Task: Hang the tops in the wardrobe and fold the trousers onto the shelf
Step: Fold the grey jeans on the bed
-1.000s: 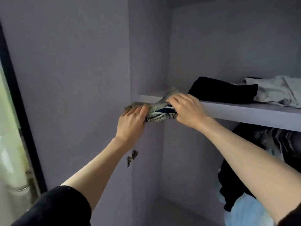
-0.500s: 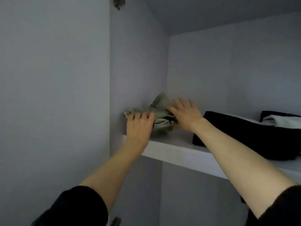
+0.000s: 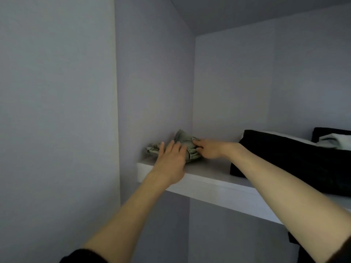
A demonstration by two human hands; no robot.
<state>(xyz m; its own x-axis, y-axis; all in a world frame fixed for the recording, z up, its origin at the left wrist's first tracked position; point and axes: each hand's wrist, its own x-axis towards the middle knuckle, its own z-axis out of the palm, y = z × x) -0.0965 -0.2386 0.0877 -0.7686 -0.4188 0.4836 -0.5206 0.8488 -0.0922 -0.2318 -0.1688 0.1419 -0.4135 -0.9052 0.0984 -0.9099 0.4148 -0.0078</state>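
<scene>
A small folded bundle of grey-green trousers [image 3: 183, 138] lies in the far left corner of the white wardrobe shelf [image 3: 218, 188]. My left hand [image 3: 171, 158] rests flat against its front with straight fingers. My right hand [image 3: 207, 149] touches the bundle's right side, index finger stretched along it and the other fingers curled under. Part of the bundle is hidden behind both hands.
A folded black garment [image 3: 284, 158] lies on the shelf to the right, with a pale grey one [image 3: 330, 140] behind it. The wardrobe's side wall [image 3: 152, 82] and back wall [image 3: 247, 82] close in the corner. A dark garment edge [image 3: 296, 242] shows below the shelf.
The trousers went from the shelf's front edge up onto it and back into the corner. Both hands loosened from gripping to lying against the bundle. The view tilted upward.
</scene>
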